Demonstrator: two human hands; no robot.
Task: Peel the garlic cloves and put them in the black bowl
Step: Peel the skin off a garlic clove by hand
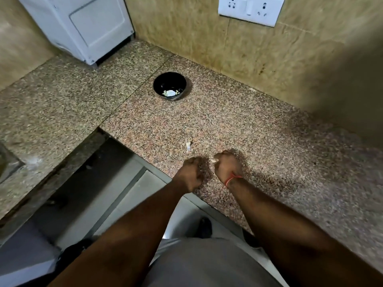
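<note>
The black bowl (170, 86) stands on the granite counter (228, 125) toward the wall, with a few pale garlic pieces in its bottom. Near the counter's front edge, my right hand (227, 165), with a red thread at the wrist, pinches a pale garlic clove (215, 160) at its fingertips. My left hand (191, 172) is beside it, fingers curled; what it holds is hidden. A scrap of white garlic skin (188, 146) lies on the counter just beyond both hands.
A white appliance (83, 27) stands in the back left corner. A socket plate (250, 9) is on the tiled wall. The counter drops off to the floor at front left, and a sink edge (8, 160) shows at far left.
</note>
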